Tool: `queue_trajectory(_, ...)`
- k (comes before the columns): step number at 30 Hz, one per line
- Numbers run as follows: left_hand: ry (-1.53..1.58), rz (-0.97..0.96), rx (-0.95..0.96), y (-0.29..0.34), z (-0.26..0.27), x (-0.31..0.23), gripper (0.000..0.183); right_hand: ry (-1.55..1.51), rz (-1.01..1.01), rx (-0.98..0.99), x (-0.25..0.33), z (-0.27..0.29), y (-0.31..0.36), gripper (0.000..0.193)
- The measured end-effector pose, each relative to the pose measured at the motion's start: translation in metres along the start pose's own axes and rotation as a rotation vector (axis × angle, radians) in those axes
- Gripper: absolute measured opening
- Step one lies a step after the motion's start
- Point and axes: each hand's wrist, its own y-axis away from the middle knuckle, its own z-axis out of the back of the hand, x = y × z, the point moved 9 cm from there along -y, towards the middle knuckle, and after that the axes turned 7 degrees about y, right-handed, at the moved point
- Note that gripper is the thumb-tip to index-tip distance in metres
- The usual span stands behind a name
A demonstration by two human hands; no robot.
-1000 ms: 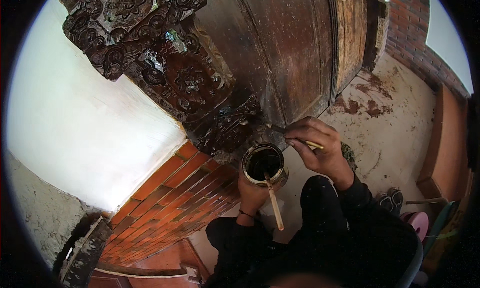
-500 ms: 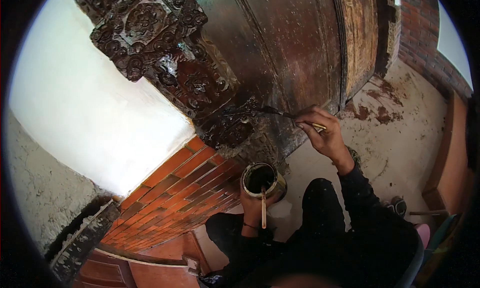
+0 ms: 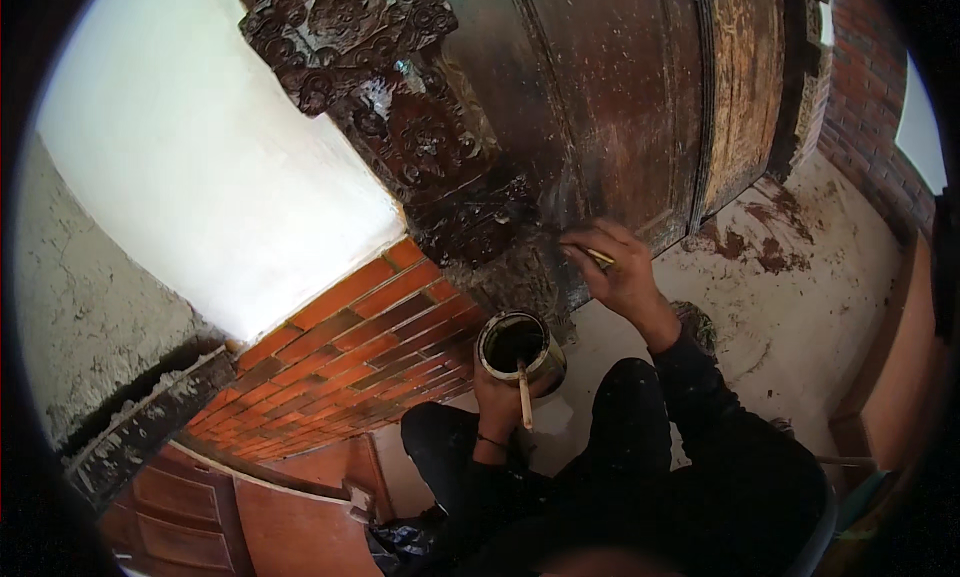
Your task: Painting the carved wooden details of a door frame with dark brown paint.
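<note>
Head view, the only one I have. I count two bare hands, one tin, two thin tools.

My left hand (image 3: pixel 500 392) is wrapped from below around one round metal tin of dark liquid (image 3: pixel 517 343), fingers closed on its wall; the same hand also pins one pale wooden stick (image 3: pixel 524 394) that lies down across the fingers. The tin sits just below the dark carved wooden door post (image 3: pixel 420 147) and beside the band of orange brick (image 3: pixel 340 337).

My right hand (image 3: pixel 618 272) is raised to the dark brown wooden door panel (image 3: pixel 620 107), fingers pinched shut on one slim brush with a yellowish handle (image 3: pixel 598 259). Only a short piece of handle shows; the bristle end merges with the dark wood and I cannot make it out.

The white plastered wall (image 3: pixel 200 177) is overexposed. The stained concrete floor (image 3: pixel 800 307) runs out of frame at right. My dark clothing hides the lower middle.
</note>
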Motion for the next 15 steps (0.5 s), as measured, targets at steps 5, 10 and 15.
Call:
queue_trajectory(5, -0.051, -0.041, 0.019, 0.005, 0.007, -0.003, 0.1, 0.084, -0.073, 0.008, 0.007, -0.007, 0.02, 0.017)
queue_trajectory(10, -0.048, -0.104, 0.037, -0.002, 0.018, -0.015, 0.101, 0.07, 0.036, -0.065, 0.041, -0.011, 0.011, 0.016)
queue_trajectory(15, 0.033, -0.083, 0.114, -0.015, 0.021, -0.006, 0.1, 0.254, 0.008, -0.052, 0.056, -0.006, 0.015, 0.019)
